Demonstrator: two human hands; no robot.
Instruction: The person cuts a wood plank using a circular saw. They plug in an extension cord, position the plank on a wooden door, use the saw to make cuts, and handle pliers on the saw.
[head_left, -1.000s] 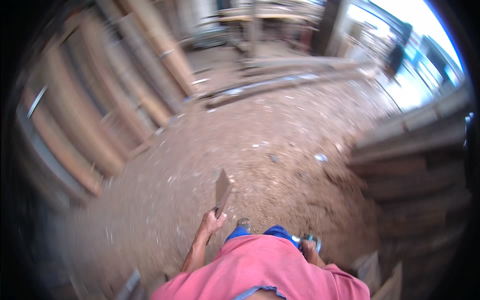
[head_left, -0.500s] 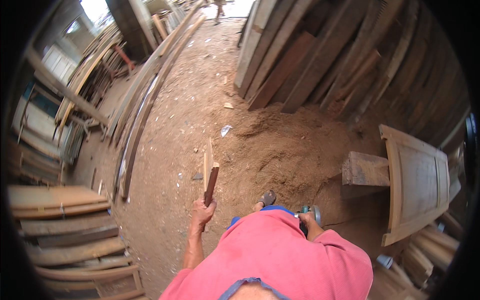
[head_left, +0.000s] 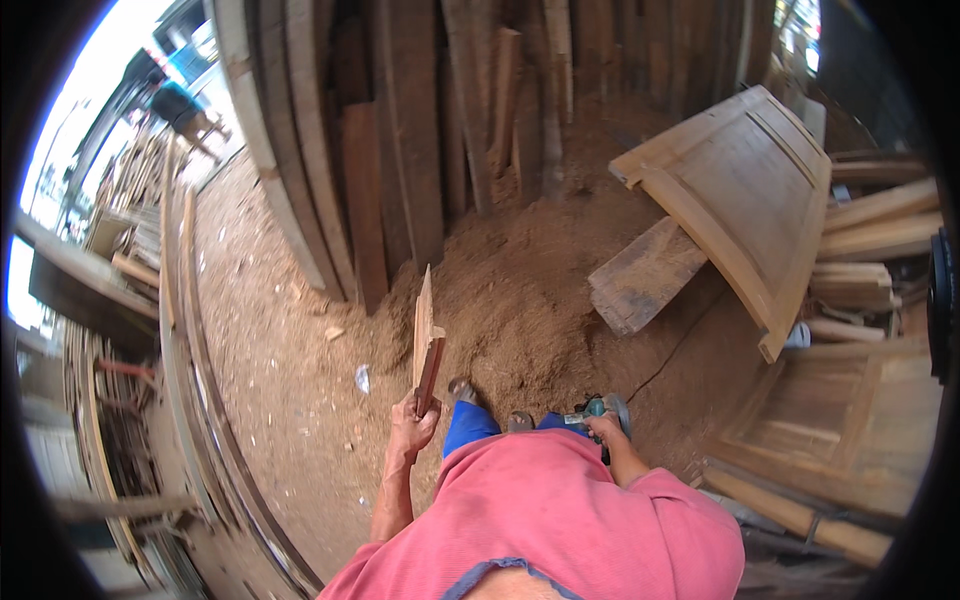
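Observation:
My left hand (head_left: 410,430) is closed around a narrow bundle of wood strips (head_left: 423,335), pale on one side and dark reddish brown on the other. The strips point away from me, above the dirt floor. In my right hand (head_left: 604,428), held low beside my right leg, is a teal angle grinder (head_left: 592,407) with a round grey disc. Part of its body is hidden by my fingers and shirt. Ahead and to the right, a panelled wooden door (head_left: 740,180) lies tilted across a thick timber block (head_left: 648,275).
Tall planks (head_left: 400,130) lean at the back, with heaped sawdust (head_left: 520,290) at their foot. Long boards (head_left: 200,370) run along the left. A dark cord (head_left: 665,368) crosses the floor. More timber and another panel (head_left: 840,425) lie at right. Far left, a person (head_left: 180,108) bends over.
My view has turned to the right, so the door and planks have shifted left in the picture. Both feet now show. Each hand keeps its hold.

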